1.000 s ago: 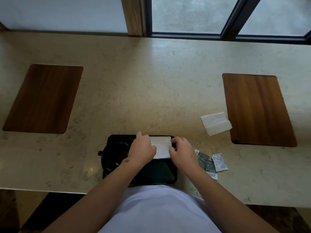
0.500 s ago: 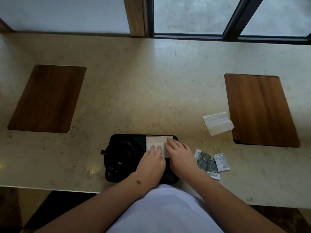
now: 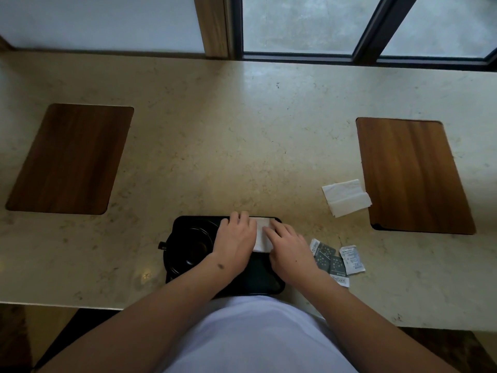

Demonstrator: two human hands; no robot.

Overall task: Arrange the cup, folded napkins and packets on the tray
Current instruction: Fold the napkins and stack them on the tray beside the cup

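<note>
We see a broad beige stone counter (image 3: 242, 130) running under a window (image 3: 349, 22) along its far edge. Two wooden boards lie flat on it: the left board (image 3: 70, 160) toward the counter's left end, the right board (image 3: 411, 176) toward its right end.

At the middle of the counter's near edge sits a black tray (image 3: 258, 281), with a white shirt (image 3: 258, 337) just below it. A black cup (image 3: 188, 246) stands in the tray's left half, its small handle pointing left past the tray's rim.

Our left hand (image 3: 235, 239) and right hand (image 3: 289, 250) both lie palm down over the tray's far right part, fingers fairly straight and pressing flat on a white folded napkin (image 3: 262, 235) that lies between and under them against the tray's far edge. Neither hand is curled round anything.

A second napkin (image 3: 347, 197), loosely folded, lies on the counter just beside the near left corner of the right board, touching or slightly overlapping its edge.

A small cluster of packets (image 3: 334, 258), some dark green, some white, lies on the counter just right of the tray, partly under the right wrist.
</note>
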